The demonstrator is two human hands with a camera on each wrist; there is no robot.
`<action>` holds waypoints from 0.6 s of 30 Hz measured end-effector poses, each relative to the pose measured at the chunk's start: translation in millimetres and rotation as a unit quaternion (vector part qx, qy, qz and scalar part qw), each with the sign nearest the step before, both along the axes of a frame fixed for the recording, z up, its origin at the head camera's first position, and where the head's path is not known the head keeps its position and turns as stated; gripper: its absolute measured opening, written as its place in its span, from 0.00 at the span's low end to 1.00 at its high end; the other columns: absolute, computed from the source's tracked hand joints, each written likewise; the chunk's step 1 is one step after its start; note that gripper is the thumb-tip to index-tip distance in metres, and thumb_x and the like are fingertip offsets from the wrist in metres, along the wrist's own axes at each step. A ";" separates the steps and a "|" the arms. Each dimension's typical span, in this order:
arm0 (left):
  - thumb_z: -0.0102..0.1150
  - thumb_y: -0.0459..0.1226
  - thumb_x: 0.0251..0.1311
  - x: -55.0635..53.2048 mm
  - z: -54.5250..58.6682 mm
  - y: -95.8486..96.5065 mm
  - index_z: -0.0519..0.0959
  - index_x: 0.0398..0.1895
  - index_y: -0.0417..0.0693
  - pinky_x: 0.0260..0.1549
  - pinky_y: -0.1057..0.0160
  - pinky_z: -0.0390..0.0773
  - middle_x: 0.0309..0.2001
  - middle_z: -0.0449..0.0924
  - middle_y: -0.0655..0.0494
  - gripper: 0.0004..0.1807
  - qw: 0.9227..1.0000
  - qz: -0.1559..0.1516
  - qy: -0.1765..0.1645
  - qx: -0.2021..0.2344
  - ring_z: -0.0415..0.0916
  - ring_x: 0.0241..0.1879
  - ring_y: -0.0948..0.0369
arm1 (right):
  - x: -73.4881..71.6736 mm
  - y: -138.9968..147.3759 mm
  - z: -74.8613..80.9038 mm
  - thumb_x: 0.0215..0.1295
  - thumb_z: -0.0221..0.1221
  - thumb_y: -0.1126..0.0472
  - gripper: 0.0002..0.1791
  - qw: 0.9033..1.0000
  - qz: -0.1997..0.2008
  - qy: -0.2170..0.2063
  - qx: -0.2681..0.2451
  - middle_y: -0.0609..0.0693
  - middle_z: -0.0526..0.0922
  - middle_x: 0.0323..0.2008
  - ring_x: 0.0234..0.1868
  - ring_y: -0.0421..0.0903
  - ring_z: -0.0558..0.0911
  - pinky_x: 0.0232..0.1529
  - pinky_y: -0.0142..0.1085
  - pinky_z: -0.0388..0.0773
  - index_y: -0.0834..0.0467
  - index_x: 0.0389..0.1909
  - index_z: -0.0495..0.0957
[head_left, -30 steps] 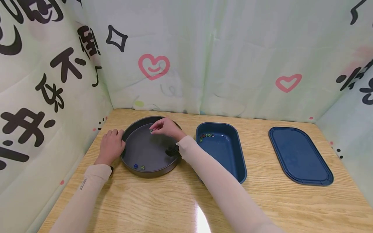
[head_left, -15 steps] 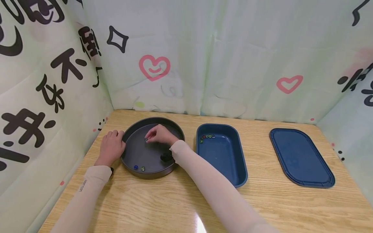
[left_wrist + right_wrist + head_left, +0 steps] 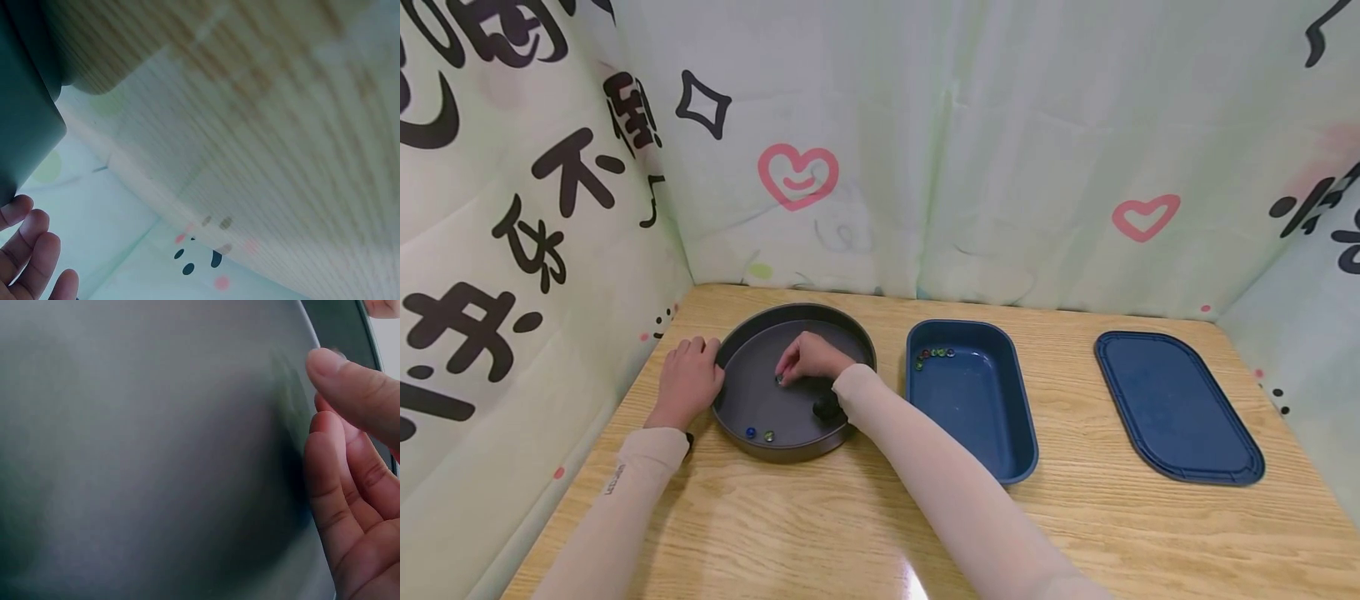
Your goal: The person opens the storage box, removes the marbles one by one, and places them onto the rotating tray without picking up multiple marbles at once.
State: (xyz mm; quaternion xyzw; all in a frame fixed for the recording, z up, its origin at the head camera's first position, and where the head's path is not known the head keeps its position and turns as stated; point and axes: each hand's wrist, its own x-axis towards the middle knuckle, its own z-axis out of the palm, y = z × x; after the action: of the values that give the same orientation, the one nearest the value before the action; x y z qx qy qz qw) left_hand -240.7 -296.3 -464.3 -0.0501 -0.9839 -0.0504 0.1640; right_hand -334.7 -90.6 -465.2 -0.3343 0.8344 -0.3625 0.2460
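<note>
A round dark pan (image 3: 752,392) stands on the left of the table. My left hand (image 3: 688,379) holds its left side at the rim; in the left wrist view the fingertips (image 3: 40,228) lie by the pan's wall (image 3: 25,100). Over the pan floor, my right hand (image 3: 811,357) pinches a small glass marble (image 3: 779,379) between thumb and fingers. In the right wrist view the thumb (image 3: 350,381) mostly hides that marble. A blue marble (image 3: 750,432) and a yellowish-green marble (image 3: 769,436) lie near the pan's front edge.
Right of the pan stands a blue rectangular tub (image 3: 973,417), with several marbles (image 3: 933,353) in its far left corner. A flat blue lid (image 3: 1180,408) lies farther right on the wooden table (image 3: 805,525). Printed curtains (image 3: 1015,167) border the back and sides.
My right hand has moved from the far part of the pan toward its middle, nearer to me, with the marble between its fingers. The left hand stays at the rim.
</note>
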 end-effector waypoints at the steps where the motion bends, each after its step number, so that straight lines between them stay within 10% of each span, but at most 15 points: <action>1: 0.48 0.31 0.54 0.1 0.3 0.2 0.71 0.42 0.35 0.37 0.45 0.70 0.36 0.72 0.38 0.12 1.000 0.002 -0.002 0.000 0.69 0.36 0.42 | 0.3 -0.1 0.0 0.49 0.68 0.64 0.08 1.000 0.002 0.000 0.005 0.54 0.87 0.31 0.25 0.31 0.77 0.29 0.22 0.72 0.60 0.32 0.86; 18: 0.48 0.30 0.53 0.7 -0.9 0.4 0.71 0.40 0.35 0.33 0.45 0.70 0.33 0.71 0.38 0.11 1.000 -0.006 0.024 0.003 0.69 0.34 0.42 | 4.7 -0.4 4.6 0.47 0.69 0.70 0.09 1.000 0.005 0.009 0.018 0.56 0.87 0.30 0.24 0.33 0.76 0.27 0.22 0.72 0.62 0.32 0.86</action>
State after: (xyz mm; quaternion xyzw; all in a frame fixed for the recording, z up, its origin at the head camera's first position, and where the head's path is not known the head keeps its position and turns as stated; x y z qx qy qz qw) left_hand -240.0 -295.9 -465.3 -0.0571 -0.9792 -0.0528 0.1875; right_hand -330.0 -91.0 -460.7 -0.3374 0.8411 -0.3433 0.2468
